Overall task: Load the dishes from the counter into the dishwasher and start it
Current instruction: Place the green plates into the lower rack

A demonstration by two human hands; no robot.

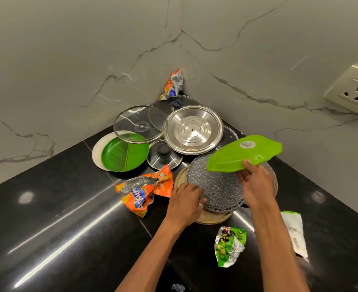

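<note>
My right hand point(256, 182) grips a bright green leaf-shaped plate point(245, 152) by its near edge and holds it tilted, underside up, above the pile. My left hand point(187, 199) grips the left rim of a grey speckled round plate point(216, 186), which lies on a tan round plate point(211, 218). Behind them sit a steel lid point(193, 129), a glass lid point(139, 123), a small glass lid with a black knob point(163, 154), and a green leaf plate point(124, 152) on a white plate point(97, 152). More glass lids are partly hidden at the back.
The black stone counter point(68, 207) fills a corner of marble walls. Crumpled orange snack wrappers point(144, 192) lie left of my hands, another point(172, 85) stands in the corner. A green wrapper point(229, 245) and a white packet point(296, 232) lie right. A wall socket point(352, 89) is at right.
</note>
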